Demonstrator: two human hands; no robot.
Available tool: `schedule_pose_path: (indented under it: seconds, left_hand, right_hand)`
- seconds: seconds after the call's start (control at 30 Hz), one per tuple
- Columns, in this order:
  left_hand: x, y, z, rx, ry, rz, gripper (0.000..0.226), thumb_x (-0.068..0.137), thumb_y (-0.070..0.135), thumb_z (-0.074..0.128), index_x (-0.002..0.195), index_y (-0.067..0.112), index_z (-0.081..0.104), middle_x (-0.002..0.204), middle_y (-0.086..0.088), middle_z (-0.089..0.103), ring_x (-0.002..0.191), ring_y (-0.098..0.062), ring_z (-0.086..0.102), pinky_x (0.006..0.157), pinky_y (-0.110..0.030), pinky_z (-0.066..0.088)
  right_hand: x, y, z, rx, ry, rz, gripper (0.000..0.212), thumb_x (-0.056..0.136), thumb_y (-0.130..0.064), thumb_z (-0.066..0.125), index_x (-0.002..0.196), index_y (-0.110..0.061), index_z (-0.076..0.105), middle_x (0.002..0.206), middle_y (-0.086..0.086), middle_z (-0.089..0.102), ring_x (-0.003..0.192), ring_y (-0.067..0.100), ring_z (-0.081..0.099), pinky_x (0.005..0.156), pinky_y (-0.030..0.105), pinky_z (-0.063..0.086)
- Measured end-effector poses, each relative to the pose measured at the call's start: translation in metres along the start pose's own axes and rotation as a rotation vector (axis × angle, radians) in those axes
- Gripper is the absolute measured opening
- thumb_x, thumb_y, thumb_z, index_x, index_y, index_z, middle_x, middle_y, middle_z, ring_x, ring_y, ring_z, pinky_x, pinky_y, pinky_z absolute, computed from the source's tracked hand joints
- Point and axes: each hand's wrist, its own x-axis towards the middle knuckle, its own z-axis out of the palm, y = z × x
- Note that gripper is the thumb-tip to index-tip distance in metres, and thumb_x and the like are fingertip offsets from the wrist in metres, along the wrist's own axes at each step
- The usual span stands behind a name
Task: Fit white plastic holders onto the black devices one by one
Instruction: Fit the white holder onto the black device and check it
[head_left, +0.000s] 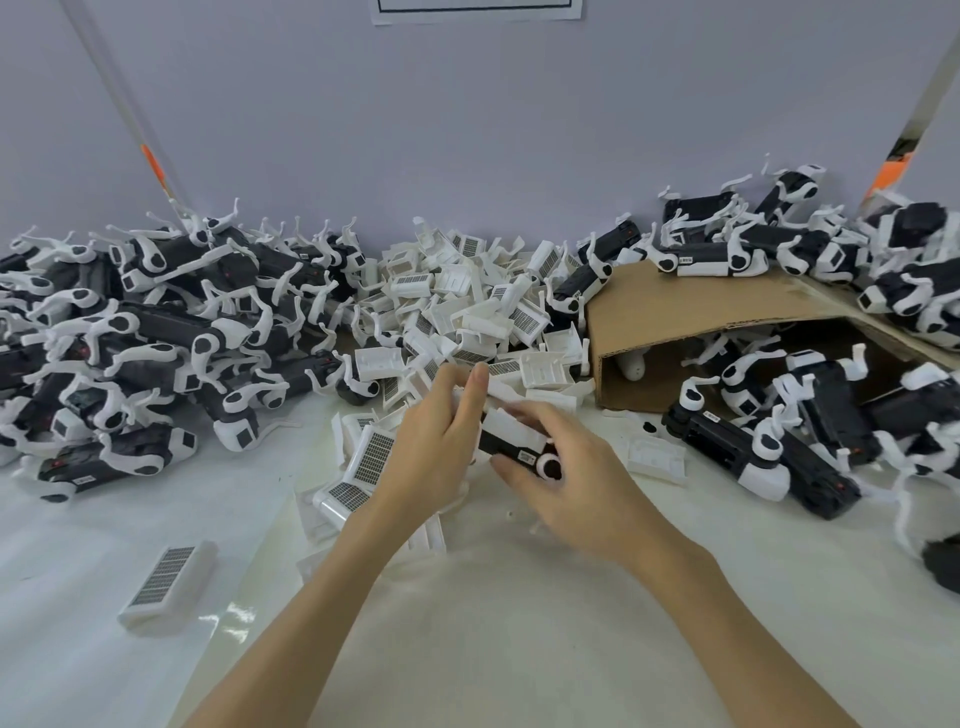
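Both my hands hold one black device (511, 451) above the middle of the table. My left hand (434, 447) grips its left end, fingers pointing up. My right hand (571, 478) wraps its right end, beside a round white-ringed joint. A white plastic holder (511, 422) sits on top of the device, between my two hands. Behind them lies a heap of loose white holders (467, 306), several with grey grid labels.
A big pile of black-and-white devices (156, 332) fills the left. An open cardboard box (701, 312) lies on its side at right, with more devices (810, 415) in and around it. One loose holder (166, 584) lies at front left. The wall stands close behind.
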Motion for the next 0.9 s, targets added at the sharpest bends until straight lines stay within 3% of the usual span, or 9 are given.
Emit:
schedule_pose_path:
  seconds: [0.07,0.17,0.27,0.33,0.43,0.53,0.67,0.77,0.9]
  left_hand:
    - [0.001,0.0,-0.004,-0.081,0.055,0.037,0.053,0.104,0.073,0.031,0.104,0.029,0.061,0.062,0.001,0.058,0.061,-0.015,0.061,0.064,-0.04,0.05]
    - [-0.002,0.005,-0.009,-0.146,0.113,0.243,0.045,0.109,0.058,0.035,0.106,0.024,0.064,0.061,0.012,0.056,0.061,-0.013,0.055,0.062,-0.034,0.044]
    - [-0.008,0.009,-0.01,-0.174,0.113,0.446,0.041,0.113,0.051,0.033,0.11,0.024,0.063,0.078,-0.018,0.064,0.073,-0.034,0.061,0.071,-0.048,0.049]
    - [-0.01,0.012,-0.011,-0.119,0.107,0.487,0.043,0.113,0.054,0.032,0.115,0.024,0.061,0.081,-0.015,0.066,0.073,-0.029,0.062,0.071,-0.045,0.05]
    - [-0.007,0.009,-0.014,0.033,0.041,0.441,0.041,0.109,0.056,0.042,0.133,0.025,0.054,0.118,0.007,0.066,0.109,-0.015,0.064,0.094,-0.037,0.05]
    - [-0.003,0.004,-0.014,0.121,-0.057,0.337,0.055,0.098,0.06,0.062,0.142,0.028,0.05,0.133,0.024,0.057,0.132,-0.003,0.052,0.111,-0.026,0.039]
    - [0.0,0.003,-0.016,-0.034,-0.111,0.283,0.045,0.088,0.046,0.077,0.127,0.034,0.058,0.122,0.026,0.065,0.118,0.001,0.062,0.097,-0.009,0.041]
    - [0.004,0.003,-0.022,-0.15,-0.106,0.261,0.039,0.085,0.033,0.086,0.115,0.024,0.063,0.114,0.015,0.071,0.109,-0.012,0.069,0.093,-0.019,0.051]
    - [0.0,0.009,-0.017,-0.181,-0.098,0.221,0.035,0.089,0.037,0.084,0.114,0.025,0.064,0.104,0.011,0.072,0.097,-0.016,0.069,0.084,-0.031,0.056]
  right_hand:
    - [0.002,-0.001,-0.01,0.256,-0.065,0.061,0.039,0.1,-0.061,0.054,0.134,-0.043,0.061,0.127,-0.024,0.068,0.122,-0.004,0.06,0.1,0.013,0.045]
    - [0.008,0.002,-0.025,0.607,-0.139,0.133,0.056,0.105,-0.059,0.036,0.13,-0.024,0.072,0.124,0.001,0.075,0.121,0.02,0.068,0.105,0.033,0.052]
    - [0.005,0.004,-0.037,0.776,-0.303,0.128,0.056,0.104,-0.054,0.046,0.126,-0.011,0.073,0.121,0.018,0.074,0.114,0.037,0.07,0.097,0.036,0.055]
    - [0.004,0.004,-0.04,0.878,-0.364,0.126,0.049,0.102,-0.047,0.056,0.122,-0.006,0.074,0.113,0.02,0.074,0.101,0.034,0.072,0.086,0.031,0.056]
    - [0.006,0.006,-0.037,0.602,-0.128,0.056,0.037,0.102,-0.042,0.06,0.11,-0.01,0.075,0.105,0.013,0.074,0.097,0.02,0.069,0.088,0.031,0.051]
    - [0.005,0.006,-0.027,0.151,0.133,-0.095,0.018,0.099,-0.034,0.069,0.111,-0.022,0.071,0.102,-0.022,0.071,0.101,0.004,0.065,0.09,0.012,0.044]
    - [0.003,0.009,-0.019,-0.059,0.246,-0.193,0.031,0.096,-0.033,0.069,0.12,-0.013,0.069,0.107,-0.023,0.062,0.107,0.007,0.059,0.093,0.018,0.044]
    - [0.004,0.007,-0.021,-0.024,0.176,-0.159,0.022,0.1,-0.031,0.068,0.116,-0.016,0.07,0.104,-0.01,0.068,0.103,0.017,0.062,0.09,0.034,0.05]
    - [0.003,0.004,-0.027,0.176,0.061,-0.08,0.013,0.104,-0.031,0.064,0.108,-0.021,0.071,0.093,-0.008,0.073,0.091,0.011,0.069,0.086,0.022,0.048]
